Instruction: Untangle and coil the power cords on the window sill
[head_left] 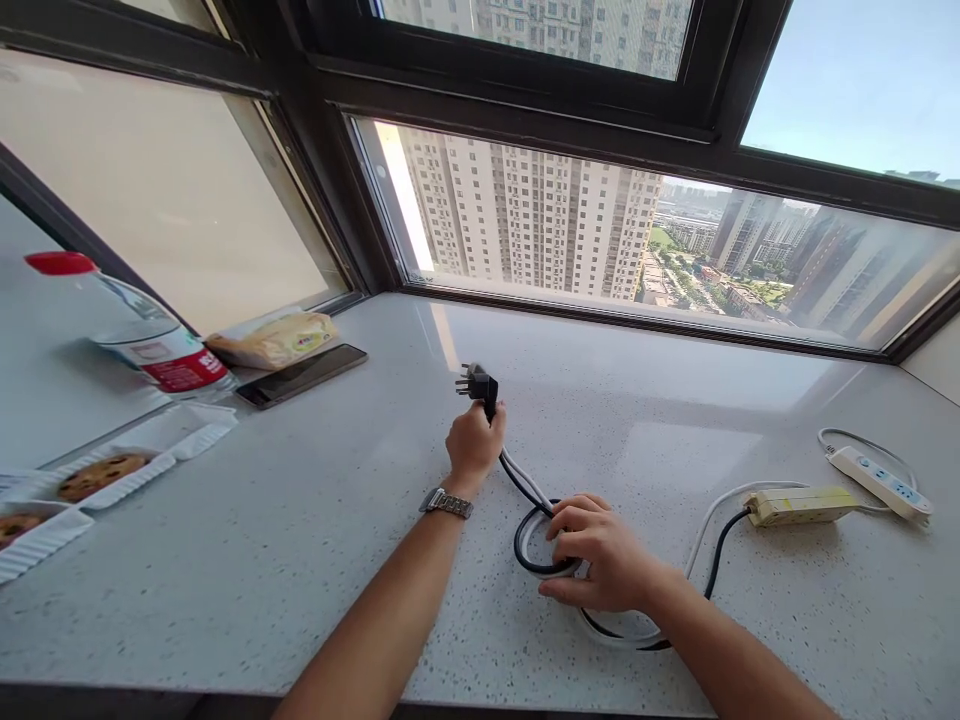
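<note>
My left hand [474, 440], with a metal watch [448, 502] on the wrist, is closed around the plug end of the cords. A black plug [480, 384] sticks out above the fist, prongs pointing left, and what looks like a second plug shows partly behind it. A black cord and a white cord run from the fist into a small loop [525, 548] on the counter. My right hand [600, 552] rests over this loop, its fingers curled on the cords; the fingertips are partly hidden.
Both cords lead right to a yellowish power strip [801, 506]. Behind it lies a white power strip [881, 482]. On the left of the speckled counter [315, 560] are a phone [304, 375], a wipes pack [277, 340], a red-capped bottle [161, 345] and cookies [103, 476] in plastic trays. Windows border the back.
</note>
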